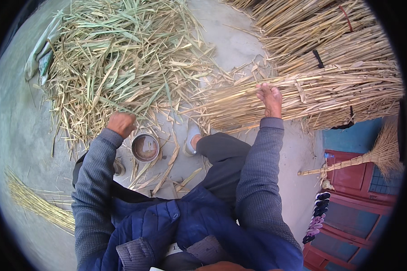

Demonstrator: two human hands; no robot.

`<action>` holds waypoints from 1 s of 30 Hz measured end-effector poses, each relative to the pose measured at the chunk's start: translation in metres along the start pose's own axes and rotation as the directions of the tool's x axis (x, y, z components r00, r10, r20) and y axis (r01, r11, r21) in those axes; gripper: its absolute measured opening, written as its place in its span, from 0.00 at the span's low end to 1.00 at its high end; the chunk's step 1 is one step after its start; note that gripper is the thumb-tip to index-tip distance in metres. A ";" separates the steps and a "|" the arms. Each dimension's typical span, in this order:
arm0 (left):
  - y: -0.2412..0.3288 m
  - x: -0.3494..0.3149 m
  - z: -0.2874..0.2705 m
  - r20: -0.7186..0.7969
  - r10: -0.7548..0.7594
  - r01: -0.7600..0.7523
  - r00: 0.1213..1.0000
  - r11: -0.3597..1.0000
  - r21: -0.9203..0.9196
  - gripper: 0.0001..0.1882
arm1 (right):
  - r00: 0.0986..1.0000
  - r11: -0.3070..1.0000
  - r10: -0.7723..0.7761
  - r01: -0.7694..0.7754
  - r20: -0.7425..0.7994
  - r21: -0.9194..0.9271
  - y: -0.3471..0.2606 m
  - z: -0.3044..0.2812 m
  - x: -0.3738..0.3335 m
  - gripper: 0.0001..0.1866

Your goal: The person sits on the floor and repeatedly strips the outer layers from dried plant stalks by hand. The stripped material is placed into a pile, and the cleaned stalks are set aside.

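Observation:
My right hand (270, 100) is closed at the upper edge of a long bundle of dry, straw-coloured stalks (343, 88), its fingers pinching a thin stalk. The bundle's near end is smeared by motion. At the left, my left hand (122, 124) is curled into a fist by the lower edge of a big heap of stripped leaves (117, 58), green and dry brown. Whatever that fist holds, if anything, is hidden. Just below it, a round metal bowl (145, 147) stands on the concrete floor with a little brownish stuff inside.
More tied stalk bundles (320, 27) lie at the far right. Thin yellowish stalks (38, 201) lie at the lower left. A broom (370, 156) is by red-and-blue doors (348, 180), near a row of shoes (318, 214). A pale sack (43, 49) edges the heap.

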State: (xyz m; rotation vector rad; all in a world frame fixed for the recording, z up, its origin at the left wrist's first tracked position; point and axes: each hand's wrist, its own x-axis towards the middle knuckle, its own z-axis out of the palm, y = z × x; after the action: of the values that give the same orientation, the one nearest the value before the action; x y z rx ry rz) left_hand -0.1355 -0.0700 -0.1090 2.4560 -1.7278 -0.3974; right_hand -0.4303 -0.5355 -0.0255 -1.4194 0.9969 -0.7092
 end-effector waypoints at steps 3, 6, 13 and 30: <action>-0.003 0.006 -0.020 -0.290 0.017 -0.040 0.957 0.997 -0.071 0.15 | 0.987 1.000 0.002 -0.005 0.158 0.020 -0.020 0.047 -0.020 0.17; 0.003 0.010 -0.042 -0.306 -0.113 0.031 0.945 0.965 -0.261 0.20 | 0.985 0.995 -0.086 0.076 0.152 0.069 -0.039 0.093 -0.038 0.18; 0.003 0.015 -0.067 -0.267 -0.114 -0.035 0.957 0.868 -0.496 0.22 | 0.934 0.976 -0.214 0.190 0.287 0.111 -0.065 0.173 -0.083 0.20; -0.094 -0.063 -0.110 -0.498 -0.660 0.162 0.562 0.679 -0.716 0.16 | 0.923 0.971 -0.229 0.193 0.309 0.144 -0.073 0.199 -0.096 0.18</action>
State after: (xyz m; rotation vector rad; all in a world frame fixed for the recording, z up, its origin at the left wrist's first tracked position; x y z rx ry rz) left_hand -0.0402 0.0146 -0.0168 2.0484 -0.4989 0.0478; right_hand -0.2865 -0.3636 0.0370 -1.5005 0.5452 -0.6498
